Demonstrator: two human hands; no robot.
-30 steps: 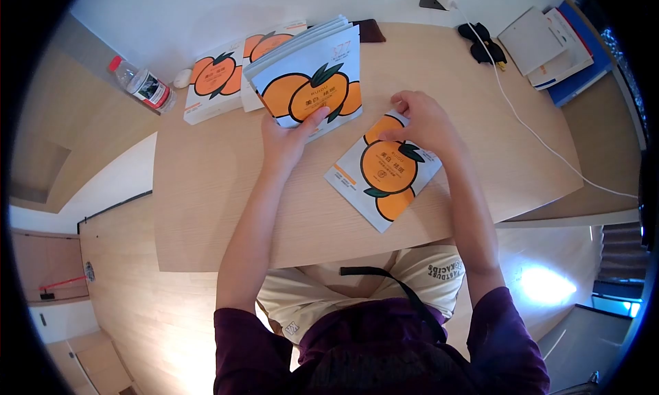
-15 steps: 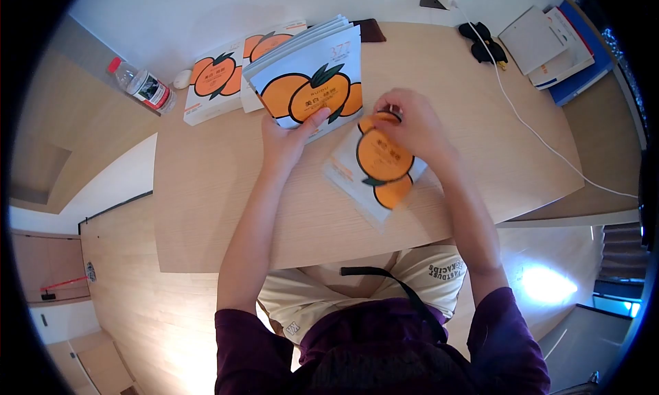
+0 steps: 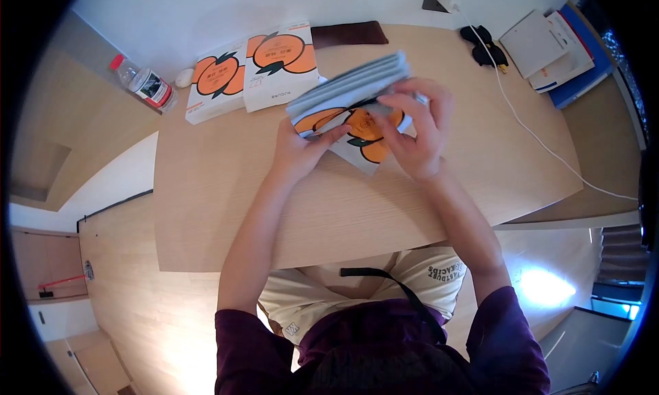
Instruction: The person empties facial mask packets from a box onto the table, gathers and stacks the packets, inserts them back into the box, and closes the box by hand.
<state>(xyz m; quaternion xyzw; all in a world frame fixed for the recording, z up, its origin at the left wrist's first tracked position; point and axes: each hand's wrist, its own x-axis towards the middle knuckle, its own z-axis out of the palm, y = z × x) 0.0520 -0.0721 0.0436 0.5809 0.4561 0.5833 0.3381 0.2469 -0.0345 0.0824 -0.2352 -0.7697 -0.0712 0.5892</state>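
My left hand (image 3: 300, 148) is closed around the lower left of a stack of white packets with orange fruit prints (image 3: 350, 86), its thumb on the front. The stack is tilted, so its upper edges show. At the stack's right side is my right hand (image 3: 420, 124), fingers bent, partly blurred; whether it grips anything is unclear. A single packet (image 3: 371, 153) shows below and partly behind the stack, its upper part hidden. Two white boxes with the same orange print, a left one (image 3: 216, 79) and a right one (image 3: 280, 65), lie behind my left hand.
A bottle with a red cap (image 3: 147, 86) stands at the desk's left edge, beside a small white object (image 3: 184, 78). A dark red pouch (image 3: 351, 34) lies at the back. Dark sunglasses (image 3: 483, 47), a white cable (image 3: 522, 122) and papers with a blue folder (image 3: 580, 83) are on the right.
The stack has moved right and tipped over, uncovering more of the right box and the pouch. My right hand has come up to the stack, and the single packet has shifted left and up.
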